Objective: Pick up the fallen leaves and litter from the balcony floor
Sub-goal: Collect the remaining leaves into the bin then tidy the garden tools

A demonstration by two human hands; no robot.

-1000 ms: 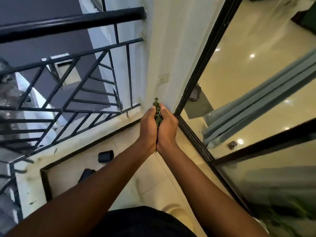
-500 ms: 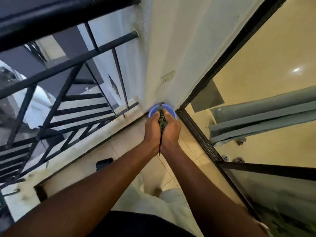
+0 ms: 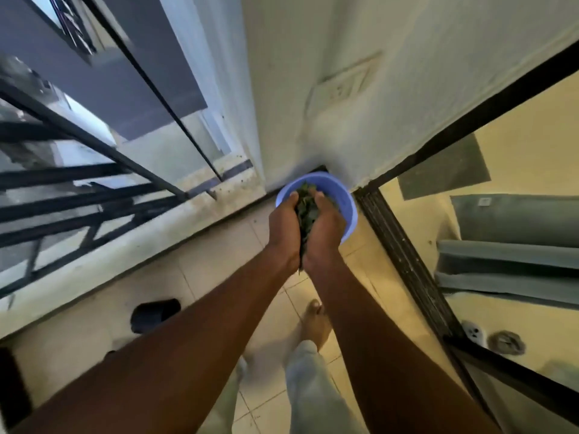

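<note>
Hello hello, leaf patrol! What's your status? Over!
Both busy: left hand and right hand pressed together, cupping the leaves. Load right over the blue bucket in the corner. Nothing blocking the drop.

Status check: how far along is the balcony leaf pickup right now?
Done: a bunch of leaves is gathered. In hand: the left hand and right hand clasp it between them over the blue bucket in the corner, not yet released. Left: drop it in, then check the floor tiles; I see no leaves on the visible ones, but the arms hide part.
</note>
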